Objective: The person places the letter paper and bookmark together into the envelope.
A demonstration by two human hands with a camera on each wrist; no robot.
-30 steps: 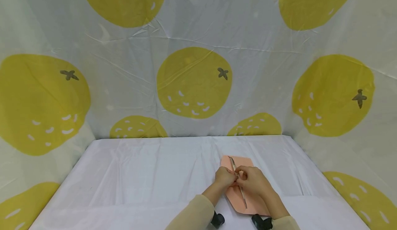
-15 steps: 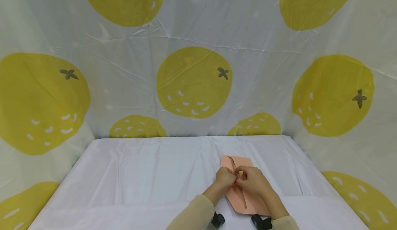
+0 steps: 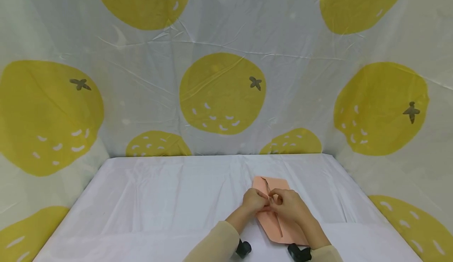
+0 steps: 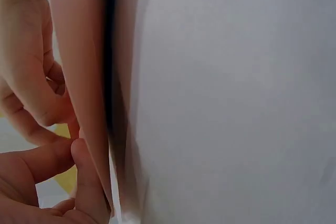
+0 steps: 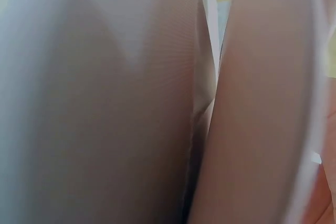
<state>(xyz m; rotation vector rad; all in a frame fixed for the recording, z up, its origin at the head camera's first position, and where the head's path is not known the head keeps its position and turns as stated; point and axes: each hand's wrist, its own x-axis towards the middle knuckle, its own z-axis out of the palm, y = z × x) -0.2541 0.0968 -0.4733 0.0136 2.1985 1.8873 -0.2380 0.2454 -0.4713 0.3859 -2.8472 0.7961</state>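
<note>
A pink folded paper (image 3: 274, 228) lies on the white-covered table, with a narrow slit running lengthwise where its two flaps meet. My left hand (image 3: 254, 201) pinches at the slit's edge with thumb and forefinger. Close against it, my right hand (image 3: 289, 205) also pinches at the slit, its fingertips almost meeting the left ones. In the left wrist view the raised paper flap (image 4: 86, 66) stands beside both hands. The right wrist view is filled by blurred paper flaps (image 5: 257, 103), with a gap between them. What exactly lies between the fingertips is hidden.
A white cloth (image 3: 159, 203) covers the table. Behind and at both sides hangs a curtain (image 3: 152, 77) printed with yellow fruit. Small black wrist devices (image 3: 243, 249) sit at both wrists near the front.
My left hand has shifted slightly left, and the slit in the paper looks narrower. The right hand stays almost in place.
</note>
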